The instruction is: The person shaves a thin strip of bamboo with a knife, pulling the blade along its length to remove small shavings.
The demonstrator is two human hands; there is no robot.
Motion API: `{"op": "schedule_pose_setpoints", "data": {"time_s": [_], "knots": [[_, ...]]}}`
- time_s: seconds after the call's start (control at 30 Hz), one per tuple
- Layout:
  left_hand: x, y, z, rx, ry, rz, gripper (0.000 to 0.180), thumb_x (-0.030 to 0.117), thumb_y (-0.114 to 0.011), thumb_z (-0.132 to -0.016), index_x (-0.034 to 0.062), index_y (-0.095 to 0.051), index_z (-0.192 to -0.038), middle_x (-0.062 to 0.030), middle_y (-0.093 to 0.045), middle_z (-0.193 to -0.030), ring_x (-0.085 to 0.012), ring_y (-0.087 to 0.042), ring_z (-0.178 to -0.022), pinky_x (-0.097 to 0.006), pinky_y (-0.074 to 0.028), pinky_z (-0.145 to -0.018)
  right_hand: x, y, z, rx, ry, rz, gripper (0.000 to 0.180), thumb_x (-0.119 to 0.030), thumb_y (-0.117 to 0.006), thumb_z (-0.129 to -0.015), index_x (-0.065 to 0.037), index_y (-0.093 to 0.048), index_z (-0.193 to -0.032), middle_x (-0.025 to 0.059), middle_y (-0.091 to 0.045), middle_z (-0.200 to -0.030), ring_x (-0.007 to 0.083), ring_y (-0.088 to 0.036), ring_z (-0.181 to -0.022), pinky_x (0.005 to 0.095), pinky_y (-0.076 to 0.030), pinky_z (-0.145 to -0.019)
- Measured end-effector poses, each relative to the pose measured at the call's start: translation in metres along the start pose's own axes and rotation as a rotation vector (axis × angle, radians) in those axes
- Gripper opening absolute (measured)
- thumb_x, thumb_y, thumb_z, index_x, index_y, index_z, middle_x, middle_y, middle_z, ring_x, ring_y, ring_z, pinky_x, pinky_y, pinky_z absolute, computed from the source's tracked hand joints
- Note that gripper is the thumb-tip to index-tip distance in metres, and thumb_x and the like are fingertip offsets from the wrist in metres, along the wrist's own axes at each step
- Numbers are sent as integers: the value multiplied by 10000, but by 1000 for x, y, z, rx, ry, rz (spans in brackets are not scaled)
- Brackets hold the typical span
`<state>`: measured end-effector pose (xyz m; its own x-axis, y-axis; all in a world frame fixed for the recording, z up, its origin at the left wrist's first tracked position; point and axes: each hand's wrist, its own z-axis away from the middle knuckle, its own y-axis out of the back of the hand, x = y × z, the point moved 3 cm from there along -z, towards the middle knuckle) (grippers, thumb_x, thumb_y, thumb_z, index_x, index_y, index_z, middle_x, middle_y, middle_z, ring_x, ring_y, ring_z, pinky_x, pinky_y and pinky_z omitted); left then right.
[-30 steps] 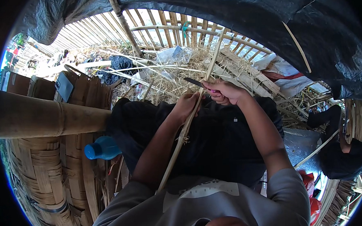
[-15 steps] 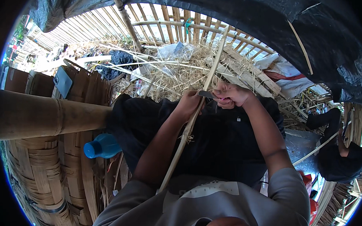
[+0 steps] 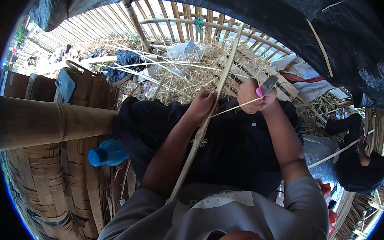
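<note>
A long pale bamboo strip slants across my lap, from my shirt up past my knees toward the fence. My left hand is closed around its middle. To the right of the strip, my right hand is closed on a knife, whose short grey blade points up and away from the strip. Something pink shows beside the thumb; whether it is the knife's handle cannot be made out. A thin bamboo sliver stretches from the right hand back to the strip just below my left hand. Small curled fibres hang lower on the strip.
A thick bamboo pole lies at my left, above woven bamboo panels and a blue bottle. A phone rests on the panels. Shavings heap before me. Another person sits at the right. Dark sheeting hangs overhead.
My right hand and the knife have moved right, away from the strip, and the blade has turned upward. A thin sliver now spans the gap. My left hand keeps its hold.
</note>
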<state>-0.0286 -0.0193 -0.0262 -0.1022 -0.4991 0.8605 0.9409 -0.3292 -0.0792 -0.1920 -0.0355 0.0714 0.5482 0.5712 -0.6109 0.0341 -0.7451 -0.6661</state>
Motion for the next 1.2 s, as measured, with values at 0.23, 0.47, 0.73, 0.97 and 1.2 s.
{"op": "schedule_pose_setpoints", "data": {"time_s": [0.23, 0.47, 0.73, 0.97, 1.2], "knots": [[4, 1, 10, 68, 58, -108, 434, 337, -393, -1006, -14, -622, -891, -22, -507, -610, -117, -489, -497, -267, -419, -486, -77, -15, 29, -66, 445, 85, 532, -450, -401, -989, -123, -361, -571, -43, -310, -394, 76, -240, -273, 229, -204, -280], [-5, 2, 2, 57, 84, 11, 397, 319, -399, -1010, 1, -631, -963, -31, -524, -614, -123, -480, -472, -275, -427, -470, -63, 72, 91, 1755, -76, 543, 514, -580, -356, -969, -123, -465, -760, -57, -286, -474, 71, -221, -348, 230, -165, -348], [-13, 5, -2, 49, 102, 164, 374, 317, -407, -1008, 13, -622, -974, -9, -491, -589, -105, -444, -440, -253, -379, -423, -71, 118, 131, 1843, -65, 694, 633, -635, -328, -940, -58, -560, -822, -10, -409, -542, 114, -394, -438, 290, -305, -399], [-14, 6, -5, 67, 126, 183, 360, 311, -418, -1006, 14, -615, -957, -4, -482, -584, -98, -432, -439, -245, -360, -410, -72, 111, 120, 1854, -288, 1088, 615, -600, -422, -917, -25, -621, -825, 103, -603, -717, 252, -591, -653, 385, -464, -627], [-2, 0, 3, 69, 128, 190, 331, 279, -397, -1016, 4, -577, -972, -3, -472, -588, -90, -421, -429, -236, -337, -382, -74, 95, 117, 1404, -1076, 1969, 534, -526, -713, -746, -29, -632, -923, 164, -688, -954, 331, -653, -945, 407, -498, -819]]}}
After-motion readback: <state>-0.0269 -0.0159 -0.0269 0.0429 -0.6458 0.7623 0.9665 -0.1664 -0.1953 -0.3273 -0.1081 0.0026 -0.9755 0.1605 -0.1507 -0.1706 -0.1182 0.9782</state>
